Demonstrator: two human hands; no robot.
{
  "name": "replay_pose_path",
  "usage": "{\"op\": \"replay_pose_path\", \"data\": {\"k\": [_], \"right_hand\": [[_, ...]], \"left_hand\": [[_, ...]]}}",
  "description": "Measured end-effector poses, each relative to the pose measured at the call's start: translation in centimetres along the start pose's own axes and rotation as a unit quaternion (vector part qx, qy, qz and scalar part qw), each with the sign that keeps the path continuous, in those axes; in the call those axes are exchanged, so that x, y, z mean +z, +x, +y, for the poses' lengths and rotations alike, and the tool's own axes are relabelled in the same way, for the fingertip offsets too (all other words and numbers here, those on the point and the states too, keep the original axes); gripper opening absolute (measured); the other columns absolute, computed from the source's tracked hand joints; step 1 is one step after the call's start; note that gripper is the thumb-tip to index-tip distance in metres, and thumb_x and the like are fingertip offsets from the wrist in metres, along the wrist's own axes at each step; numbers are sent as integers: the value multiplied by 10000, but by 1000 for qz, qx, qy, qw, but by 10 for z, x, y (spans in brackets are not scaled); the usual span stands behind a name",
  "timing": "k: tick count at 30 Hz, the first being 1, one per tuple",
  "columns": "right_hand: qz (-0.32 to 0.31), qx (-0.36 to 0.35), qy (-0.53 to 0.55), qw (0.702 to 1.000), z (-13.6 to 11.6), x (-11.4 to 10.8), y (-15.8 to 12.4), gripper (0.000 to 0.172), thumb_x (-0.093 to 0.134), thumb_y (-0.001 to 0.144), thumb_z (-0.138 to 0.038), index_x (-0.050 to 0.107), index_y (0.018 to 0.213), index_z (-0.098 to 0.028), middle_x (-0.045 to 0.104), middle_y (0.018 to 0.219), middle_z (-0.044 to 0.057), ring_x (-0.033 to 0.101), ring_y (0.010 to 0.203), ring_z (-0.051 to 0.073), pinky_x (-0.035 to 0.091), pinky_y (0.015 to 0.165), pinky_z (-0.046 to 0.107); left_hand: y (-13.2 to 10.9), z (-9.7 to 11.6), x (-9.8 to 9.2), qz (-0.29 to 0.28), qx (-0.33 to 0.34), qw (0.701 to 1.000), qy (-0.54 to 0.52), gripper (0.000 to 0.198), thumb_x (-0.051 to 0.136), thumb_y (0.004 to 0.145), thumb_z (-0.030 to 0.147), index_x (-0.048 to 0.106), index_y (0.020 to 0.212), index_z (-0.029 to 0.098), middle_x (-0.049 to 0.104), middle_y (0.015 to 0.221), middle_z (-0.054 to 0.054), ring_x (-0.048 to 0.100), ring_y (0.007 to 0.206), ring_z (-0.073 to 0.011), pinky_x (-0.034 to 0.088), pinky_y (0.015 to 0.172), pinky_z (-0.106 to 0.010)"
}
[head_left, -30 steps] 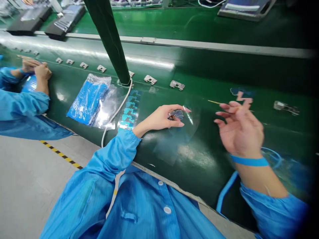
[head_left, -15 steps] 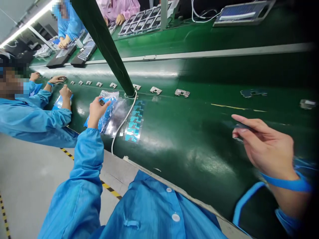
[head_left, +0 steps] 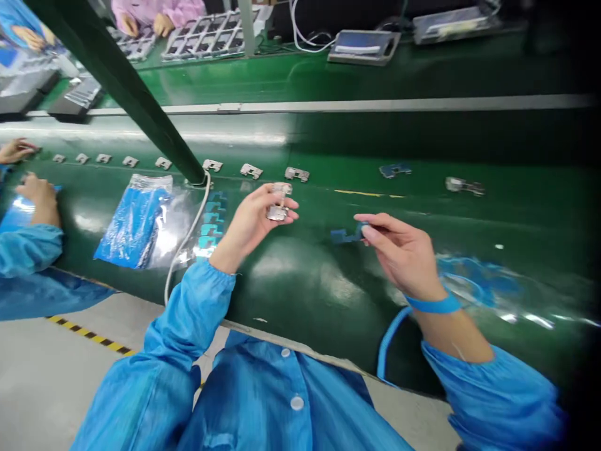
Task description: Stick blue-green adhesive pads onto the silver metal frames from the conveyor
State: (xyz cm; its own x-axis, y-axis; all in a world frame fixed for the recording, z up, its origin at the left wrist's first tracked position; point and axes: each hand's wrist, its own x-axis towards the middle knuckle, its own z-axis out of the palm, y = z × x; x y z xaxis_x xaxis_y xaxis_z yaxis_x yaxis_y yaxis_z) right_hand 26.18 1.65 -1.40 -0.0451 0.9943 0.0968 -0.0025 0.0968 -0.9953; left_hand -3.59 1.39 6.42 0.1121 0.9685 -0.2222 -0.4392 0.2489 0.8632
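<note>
My left hand (head_left: 251, 222) pinches a small silver circuit board (head_left: 278, 213) between thumb and fingers, its shiny metal-covered side showing. To its right, my right hand (head_left: 401, 254) grips one end of a thin, notched dark blue piece (head_left: 345, 237) between thumb and forefinger; whether it is a board or a film I cannot tell. Both hands are raised over the green bench (head_left: 310, 282), apart from each other. Beyond them lies a row of similar boards, with a silver one (head_left: 297, 174) nearest my left hand and a dark blue one (head_left: 395, 170) past my right.
A sheet of blue cut-outs (head_left: 211, 222) lies beside a white cable (head_left: 188, 241) and a bagged blue pack (head_left: 136, 222). A green post (head_left: 141, 106) slants across the left. Clear blue-tinted plastic (head_left: 488, 282) lies right. A co-worker's hands (head_left: 37, 197) are at far left.
The view has swung right. My hands have come closer together. The silver side of the board in my left hand now shows, and the blue piece in my right hand is now plainly visible.
</note>
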Motion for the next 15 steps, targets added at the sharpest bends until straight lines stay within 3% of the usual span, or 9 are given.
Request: {"op": "replay_pose_path", "data": {"k": [2, 5, 9, 12, 15], "right_hand": [[33, 29, 66, 997, -4, 7, -4, 313, 1038, 772, -479, 911, 1002, -310, 812, 938, 18, 670, 750, 142, 595, 713, 307], [56, 82, 148, 984, -4, 20, -8, 413, 1105, 643, -492, 843, 882, -280, 769, 784, -17, 703, 704, 141, 611, 708, 288], [5, 106, 115, 988, 0, 27, -15, 416, 1049, 733, -542, 794, 901, -259, 786, 805, -1, 752, 749, 171, 644, 799, 333], [-17, 5, -38, 999, 0, 23, -17, 253, 909, 924, -477, 792, 957, -255, 806, 924, 36, 740, 828, 197, 624, 839, 376], [-26, -133, -194, 972, -5, 17, -16, 88, 789, 1021, -321, 782, 954, -264, 776, 916, 40, 698, 818, 205, 587, 786, 382]], "left_hand": [[12, -34, 22, -33, -24, 999, 13, 479, 890, 789, 233, 671, 1208, 160, 789, 884, -9, 738, 728, -112, 572, 745, -248], [20, -74, 38, -66, -8, 996, 53, 630, 979, 737, 268, 675, 1282, 182, 775, 949, -7, 697, 801, -99, 538, 785, -253], [19, -95, 36, -52, 47, 987, 144, 593, 980, 807, 372, 690, 1295, 201, 756, 993, -17, 689, 876, -124, 532, 824, -278], [17, -93, 29, -39, 72, 977, 195, 478, 923, 858, 299, 712, 1275, 201, 742, 965, -6, 684, 865, -125, 537, 848, -288], [16, -87, 24, -44, 74, 967, 240, 438, 902, 855, 227, 738, 1260, 207, 746, 966, -5, 689, 891, -130, 524, 859, -284]]}}
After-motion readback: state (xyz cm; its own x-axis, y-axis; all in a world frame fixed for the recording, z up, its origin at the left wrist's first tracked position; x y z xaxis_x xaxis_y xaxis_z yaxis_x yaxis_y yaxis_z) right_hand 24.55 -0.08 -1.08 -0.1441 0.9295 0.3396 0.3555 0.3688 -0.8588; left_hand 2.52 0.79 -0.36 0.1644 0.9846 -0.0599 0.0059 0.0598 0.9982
